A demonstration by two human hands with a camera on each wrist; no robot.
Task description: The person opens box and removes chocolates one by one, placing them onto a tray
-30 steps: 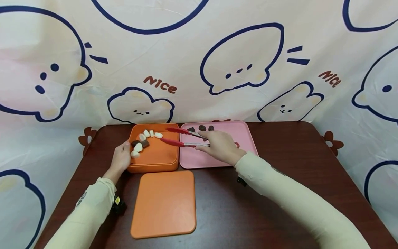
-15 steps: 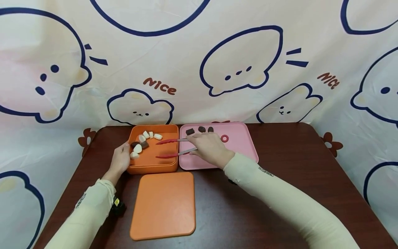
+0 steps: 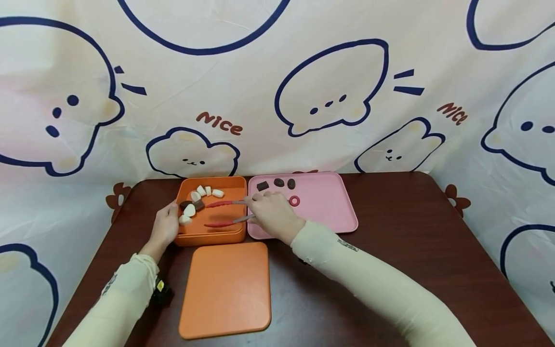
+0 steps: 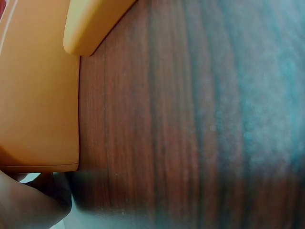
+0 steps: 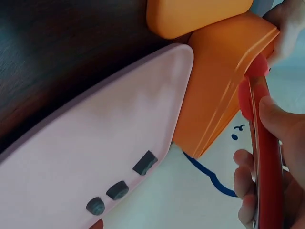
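In the head view my left hand (image 3: pixel 166 225) grips the left wall of an orange box (image 3: pixel 210 239), thumb at the rim. Inside that box, along its left and back, lie several small white pieces (image 3: pixel 189 210) and two brown chocolate-like pieces (image 3: pixel 199 205). My right hand (image 3: pixel 276 215) holds red-tipped metal tongs (image 3: pixel 220 224) with a red ring (image 3: pixel 295 200) at the back end. The tong arms are spread over the box floor, nothing between them, the far tip close to a brown piece. In the right wrist view fingers and thumb wrap the tongs' red handle (image 5: pixel 270 181).
A pink tray (image 3: pixel 329 207) sits against the box's right side. Three dark chocolate-like pieces (image 3: pixel 279 182) lie along its back edge. In front of the box lies a flat orange lid (image 3: pixel 225 289) on the dark wooden table (image 3: pixel 390 212). A printed cloth (image 3: pixel 260 96) hangs behind.
My right hand has moved left and slightly nearer with the tongs, whose tips now reach farther into the box. The left hand keeps its grip; the pieces have not moved.
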